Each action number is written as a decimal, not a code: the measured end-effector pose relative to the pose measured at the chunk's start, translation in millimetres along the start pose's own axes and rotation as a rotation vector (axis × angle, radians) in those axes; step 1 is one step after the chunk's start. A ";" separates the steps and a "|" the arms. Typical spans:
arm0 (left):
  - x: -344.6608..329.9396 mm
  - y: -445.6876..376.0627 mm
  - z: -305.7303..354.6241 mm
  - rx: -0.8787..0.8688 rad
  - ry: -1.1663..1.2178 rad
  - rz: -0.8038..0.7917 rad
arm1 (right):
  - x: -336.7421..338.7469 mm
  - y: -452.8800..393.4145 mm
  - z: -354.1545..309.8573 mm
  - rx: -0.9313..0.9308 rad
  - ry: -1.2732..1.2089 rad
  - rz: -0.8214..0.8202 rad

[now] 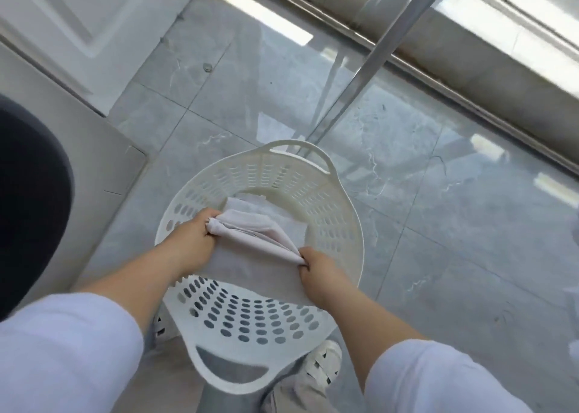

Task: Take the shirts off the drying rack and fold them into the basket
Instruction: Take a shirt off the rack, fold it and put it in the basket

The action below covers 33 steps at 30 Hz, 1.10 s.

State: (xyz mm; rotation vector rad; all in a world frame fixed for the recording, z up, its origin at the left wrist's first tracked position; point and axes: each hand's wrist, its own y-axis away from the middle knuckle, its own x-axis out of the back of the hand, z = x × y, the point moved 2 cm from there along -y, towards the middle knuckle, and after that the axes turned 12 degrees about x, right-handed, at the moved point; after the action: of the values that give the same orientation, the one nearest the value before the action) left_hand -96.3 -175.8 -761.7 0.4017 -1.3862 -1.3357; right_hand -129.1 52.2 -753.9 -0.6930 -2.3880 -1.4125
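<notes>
A white perforated laundry basket [329, 199] stands on the floor right in front of my feet. I hold a folded pale grey shirt [250, 256] over its opening. My left hand [191, 240] grips the shirt's left corner. My right hand [316, 268] pinches its right corner. The shirt's lower part drapes toward the basket's near wall. Under it, inside the basket, lies another folded white garment [282, 215]. A metal leg of the drying rack [366, 77] rises just behind the basket; the rack's top is out of view.
Glossy grey floor tiles [438, 224] surround the basket. A white door [78, 30] stands at the left, a dark rounded object [28, 199] at the left edge. A window sill and track [470, 52] run along the back right. My shoes [322, 365] are beneath the basket.
</notes>
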 end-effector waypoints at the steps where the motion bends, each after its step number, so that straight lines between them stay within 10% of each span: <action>1: -8.2 -14.3 -5.4 0.009 -0.025 -0.009 | -9.0 -13.4 8.1 -0.007 0.001 -0.019; 8: -44.1 -89.0 -17.5 0.049 -0.153 -0.051 | -43.6 -86.9 50.3 -0.046 0.078 -0.100; 16: -43.3 -115.3 -9.5 0.235 -0.127 0.120 | -19.5 -97.9 57.6 -0.127 0.094 0.227; 33: 81.5 215.3 128.0 -0.252 -0.143 -0.020 | 152.6 210.8 -94.6 -0.066 -0.130 0.335</action>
State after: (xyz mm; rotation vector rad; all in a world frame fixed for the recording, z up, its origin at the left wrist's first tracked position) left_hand -138.9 -117.2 -508.5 0.1532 -1.3108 -1.5583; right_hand -145.7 94.6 -480.8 -1.1720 -2.1907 -1.3422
